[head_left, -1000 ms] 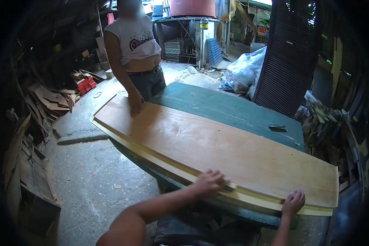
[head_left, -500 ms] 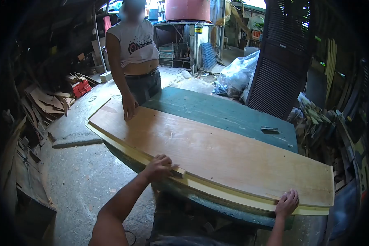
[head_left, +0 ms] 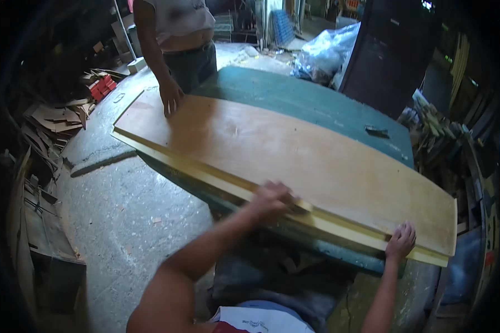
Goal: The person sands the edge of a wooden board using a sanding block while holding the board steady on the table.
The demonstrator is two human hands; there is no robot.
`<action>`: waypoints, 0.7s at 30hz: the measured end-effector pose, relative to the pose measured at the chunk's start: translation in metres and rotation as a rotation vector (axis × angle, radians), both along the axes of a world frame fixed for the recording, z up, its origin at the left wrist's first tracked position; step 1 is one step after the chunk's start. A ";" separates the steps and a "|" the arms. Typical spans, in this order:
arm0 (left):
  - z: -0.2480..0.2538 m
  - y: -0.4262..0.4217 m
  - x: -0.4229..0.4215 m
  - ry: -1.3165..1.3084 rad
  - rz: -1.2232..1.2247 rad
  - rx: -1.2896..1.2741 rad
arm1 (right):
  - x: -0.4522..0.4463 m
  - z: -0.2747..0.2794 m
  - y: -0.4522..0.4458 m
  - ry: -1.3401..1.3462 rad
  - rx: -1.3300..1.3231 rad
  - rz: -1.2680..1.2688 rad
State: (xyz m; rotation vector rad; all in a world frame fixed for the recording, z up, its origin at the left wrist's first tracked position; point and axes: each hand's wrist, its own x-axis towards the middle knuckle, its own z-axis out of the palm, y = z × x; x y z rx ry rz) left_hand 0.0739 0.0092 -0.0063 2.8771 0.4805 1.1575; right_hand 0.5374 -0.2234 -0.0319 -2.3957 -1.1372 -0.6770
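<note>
A long plywood panel lies over a pale wood strip frame, whose edge sticks out along the near side. Both rest on a green table. At the middle of the near edge, my left hand is closed on a small block, pressed against the ledge beside the panel; motion blurs the fingers. My right hand grips the near edge by the right end, fingers curled over the panel. Across the panel, another person's hand touches its far left part.
The other person stands behind the table's left end. A small dark object lies on the table. Scrap wood is piled at left, a plastic bag sits behind, and wood strips lean at right.
My left hand has slid to the right along the near edge with the block. My right hand stays by the right end. The view has tilted downward.
</note>
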 end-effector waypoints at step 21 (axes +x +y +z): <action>0.009 -0.022 0.027 0.055 0.071 -0.049 | -0.001 0.008 -0.004 0.001 -0.011 0.021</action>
